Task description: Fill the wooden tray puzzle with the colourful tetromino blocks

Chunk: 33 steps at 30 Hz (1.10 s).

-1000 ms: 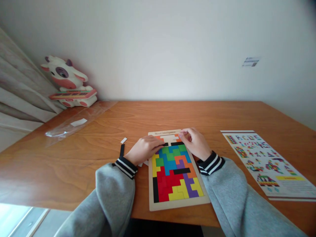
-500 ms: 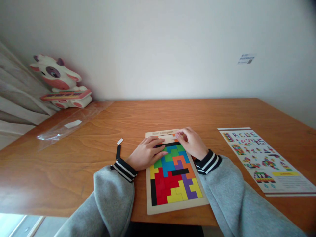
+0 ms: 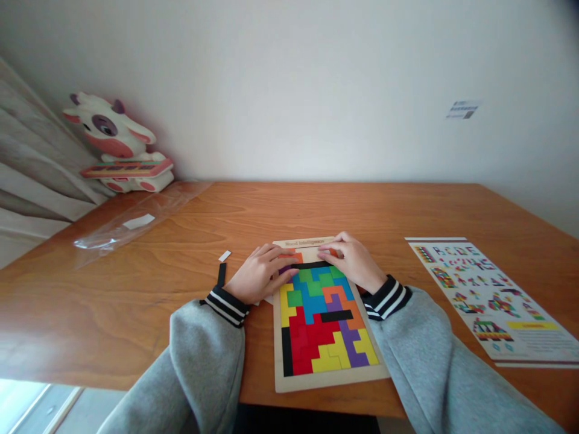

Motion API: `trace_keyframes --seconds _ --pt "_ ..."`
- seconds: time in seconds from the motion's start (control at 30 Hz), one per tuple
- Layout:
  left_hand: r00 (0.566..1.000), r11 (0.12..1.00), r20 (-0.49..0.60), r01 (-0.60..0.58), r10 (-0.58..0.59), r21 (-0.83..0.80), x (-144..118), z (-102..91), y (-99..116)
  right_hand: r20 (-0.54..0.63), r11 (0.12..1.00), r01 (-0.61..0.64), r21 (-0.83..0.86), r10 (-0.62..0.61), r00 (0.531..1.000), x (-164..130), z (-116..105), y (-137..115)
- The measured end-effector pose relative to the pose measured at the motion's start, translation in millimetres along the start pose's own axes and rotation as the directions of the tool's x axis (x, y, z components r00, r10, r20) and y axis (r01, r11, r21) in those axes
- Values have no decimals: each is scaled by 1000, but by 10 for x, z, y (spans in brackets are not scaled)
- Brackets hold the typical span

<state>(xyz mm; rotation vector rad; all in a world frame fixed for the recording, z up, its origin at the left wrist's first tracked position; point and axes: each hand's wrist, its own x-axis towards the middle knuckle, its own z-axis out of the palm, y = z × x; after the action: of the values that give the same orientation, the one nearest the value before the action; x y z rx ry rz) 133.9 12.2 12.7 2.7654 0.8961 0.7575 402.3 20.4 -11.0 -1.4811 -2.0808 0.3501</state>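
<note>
A wooden puzzle board (image 3: 332, 381) lies flat near the table's front edge, filled with coloured block pieces except for a bare strip near the top. My left hand (image 3: 262, 272) rests over its upper left side, fingers stretched and thumb apart, touching the pieces there. A purple and an orange piece (image 3: 296, 256) show partly beneath those fingers. At the upper right, my right hand (image 3: 355, 259) has thumb and fingers closed around an orange puzzle piece (image 3: 334, 252), mostly hidden. Between the hands runs a long black piece (image 3: 312, 265).
Left of the board lie a loose black piece (image 3: 221, 275) and a small white piece (image 3: 225, 255). A printed pattern sheet (image 3: 486, 295) lies on the right. Farther left are a clear plastic bag (image 3: 106, 238) and a toy cow with a keyboard (image 3: 122, 150).
My left hand has shifted slightly left, its fingers uncovering more of the orange piece. The right hand's fingers have lowered a little at the top of the board. The view has turned slightly.
</note>
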Motion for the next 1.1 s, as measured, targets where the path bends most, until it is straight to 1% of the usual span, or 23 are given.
trace_keyframes --seconds 0.13,0.27,0.37,0.47,0.57,0.6,0.67,0.73,0.8,0.87,0.93,1.0,1.1 --pt "997 999 -75 32 -29 37 -38 -128 -26 20 999 -27 26 26 999 33 3 -27" --pt "991 993 -120 69 -57 93 -223 -356 -136 8 997 3 72 -4 1000 46 16 -30" --pt "996 992 -84 44 -35 115 -436 -513 -196 -20 994 71 86 -70 997 48 24 -23" --pt "1000 995 5 17 -17 99 -663 -618 -185 -26 987 144 76 -142 989 47 22 -24" --pt "997 995 76 11 -18 101 -898 -695 -166 -19 983 180 44 -180 984 46 21 -28" --pt "996 994 83 21 -30 111 -977 -721 -175 -17 982 184 30 -184 983 46 22 -30" --pt "995 986 54 73 -82 149 -1120 -771 -223 -20 982 189 -1 -189 982 47 23 -42" --pt "984 964 -4 176 -179 200 -1217 -804 -301 -38 978 206 -20 -206 978 47 14 -65" --pt "956 928 -31 291 -292 233 -1246 -801 -383 -76 973 229 -20 -230 970 44 -12 -94" --pt "934 910 2 346 -356 229 -1212 -763 -448 -133 970 243 -10 -242 961 37 -52 -114" --pt "933 919 47 342 -357 197 -1146 -709 -480 -195 970 241 12 -234 952 25 -96 -117" --pt "939 930 56 327 -340 166 -1084 -664 -471 -256 972 223 67 -200 946 12 -132 -102" --pt "940 934 49 327 -337 141 -1027 -632 -391 -344 965 155 213 -74 936 -1 -164 -74"
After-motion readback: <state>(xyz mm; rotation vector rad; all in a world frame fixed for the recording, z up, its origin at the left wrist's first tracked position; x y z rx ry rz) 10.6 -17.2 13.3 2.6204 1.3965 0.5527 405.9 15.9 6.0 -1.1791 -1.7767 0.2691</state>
